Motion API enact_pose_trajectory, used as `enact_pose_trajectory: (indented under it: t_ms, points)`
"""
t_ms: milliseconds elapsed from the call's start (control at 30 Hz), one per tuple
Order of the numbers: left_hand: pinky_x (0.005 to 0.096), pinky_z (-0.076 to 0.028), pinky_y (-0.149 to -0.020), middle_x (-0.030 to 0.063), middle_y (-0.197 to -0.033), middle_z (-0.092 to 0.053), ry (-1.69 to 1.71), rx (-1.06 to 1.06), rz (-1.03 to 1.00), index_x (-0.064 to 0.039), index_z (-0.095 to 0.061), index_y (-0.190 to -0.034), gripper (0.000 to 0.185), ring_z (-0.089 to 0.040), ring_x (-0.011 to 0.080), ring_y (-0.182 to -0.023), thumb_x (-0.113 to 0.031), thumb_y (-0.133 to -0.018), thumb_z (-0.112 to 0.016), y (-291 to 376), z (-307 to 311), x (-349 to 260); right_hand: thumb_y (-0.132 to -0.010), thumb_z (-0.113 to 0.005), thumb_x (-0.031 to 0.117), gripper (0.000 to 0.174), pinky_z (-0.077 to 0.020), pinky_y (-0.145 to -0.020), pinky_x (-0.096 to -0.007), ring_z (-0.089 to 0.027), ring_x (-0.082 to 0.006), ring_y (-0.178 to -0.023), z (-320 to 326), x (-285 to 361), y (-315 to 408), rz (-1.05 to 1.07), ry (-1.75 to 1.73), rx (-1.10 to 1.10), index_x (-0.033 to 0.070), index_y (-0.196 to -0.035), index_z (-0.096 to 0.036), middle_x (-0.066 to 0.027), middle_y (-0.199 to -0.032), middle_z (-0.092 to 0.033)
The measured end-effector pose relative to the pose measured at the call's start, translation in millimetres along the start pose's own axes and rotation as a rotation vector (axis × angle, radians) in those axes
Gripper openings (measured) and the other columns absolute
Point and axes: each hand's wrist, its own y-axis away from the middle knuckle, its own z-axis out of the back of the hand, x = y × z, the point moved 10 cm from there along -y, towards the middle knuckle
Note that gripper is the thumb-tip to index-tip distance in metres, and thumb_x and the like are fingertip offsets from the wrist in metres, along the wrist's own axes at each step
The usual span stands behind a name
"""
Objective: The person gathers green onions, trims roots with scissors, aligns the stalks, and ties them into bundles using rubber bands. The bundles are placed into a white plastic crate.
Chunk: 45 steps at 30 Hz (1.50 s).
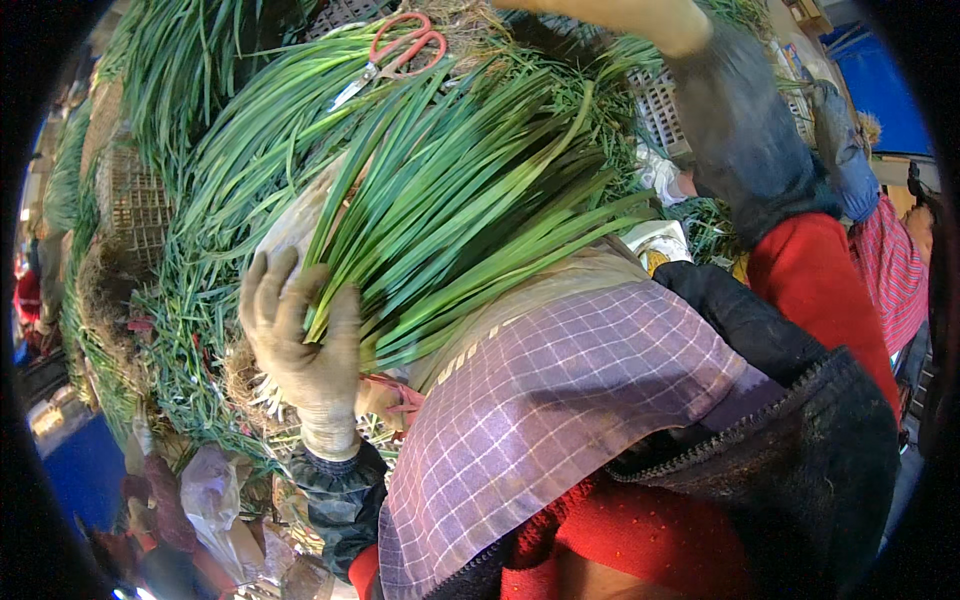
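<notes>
My left hand (311,352), in a tan glove, has a few leaves of a large green bunch (465,202) between its thumb and fingers. This bunch of long flat leaves, probably leeks or garlic greens, lies across my lap. Below that hand, pale stalk ends and roots (251,382) show. My right hand (615,15), also gloved, reaches past the top of the picture; its fingers are cut off and it looks blurred. Scissors with red handles (409,56) rest on another heap of leaves (277,127), blades towards the lower left.
A checked purple apron (570,367) covers my lap. Plastic crates (135,195) stand on the left and another crate (660,112) at the upper right. Leaf scraps (199,360) litter the left side. A person in striped clothing (892,277) is at the right; a plastic bag (210,487) lies lower left.
</notes>
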Motion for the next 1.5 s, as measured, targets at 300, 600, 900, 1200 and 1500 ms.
enact_pose_trajectory:
  t_ms: [300,600,900,1200,1500]
  points:
    - [0.0597,-0.024,-0.122,0.0088,-0.131,-0.066,0.036,0.138,-0.22,-0.016,-0.077,-0.094,0.027,-0.049,0.0411,-0.138,-0.028,-0.075,-0.09,-27,-74,-74,-0.077,-0.083,0.028,0.019,-0.0442,-0.115,-0.0465,-0.069,-0.0251,-0.102,-107,8,109,0.318,0.64,0.065,0.015,-0.09,-0.078,-0.0052,-0.089,-0.073]
    - [0.0722,-0.013,-0.122,0.009,-0.133,-0.063,-0.056,0.117,-0.252,-0.018,-0.078,-0.096,0.026,-0.043,0.0451,-0.14,-0.039,-0.082,-0.081,-23,-94,-90,-0.082,-0.079,0.015,0.008,-0.0451,-0.114,-0.0486,-0.069,-0.0265,-0.09,-86,39,111,0.288,0.427,-0.059,0.01,-0.087,-0.075,-0.0072,-0.079,-0.07]
    - [0.0842,-0.012,-0.115,0.0063,-0.131,-0.064,0.019,0.154,-0.25,-0.018,-0.074,-0.082,0.013,-0.046,0.0448,-0.138,-0.027,-0.076,-0.082,-19,-92,-97,-0.072,-0.084,0.011,0.03,-0.0394,-0.12,-0.0549,-0.068,-0.0296,-0.087,-118,63,114,0.238,0.37,0.24,0.007,-0.099,-0.074,-0.0096,-0.084,-0.07]
    - [0.0875,-0.014,-0.112,0.0063,-0.129,-0.066,-0.019,0.179,-0.353,-0.014,-0.075,-0.08,0.015,-0.047,0.0449,-0.139,-0.027,-0.075,-0.08,-9,-102,-111,-0.096,-0.057,0.024,0.027,-0.0497,-0.079,-0.0299,-0.058,-0.0105,-0.073,-124,-21,152,-0.749,-0.691,-0.108,0.001,-0.088,-0.068,-0.0017,-0.074,-0.064]
    - [0.0681,-0.016,-0.125,0.0079,-0.133,-0.064,0.108,-0.134,-0.168,-0.02,-0.071,-0.104,0.027,-0.044,0.0373,-0.146,-0.026,-0.08,-0.082,-3,-5,-38,-0.094,-0.067,0.019,0.038,-0.0451,-0.109,-0.0391,-0.062,-0.0261,-0.126,-39,-36,120,-0.334,0.034,-0.28,0.003,-0.129,-0.07,-0.0129,-0.132,-0.069]
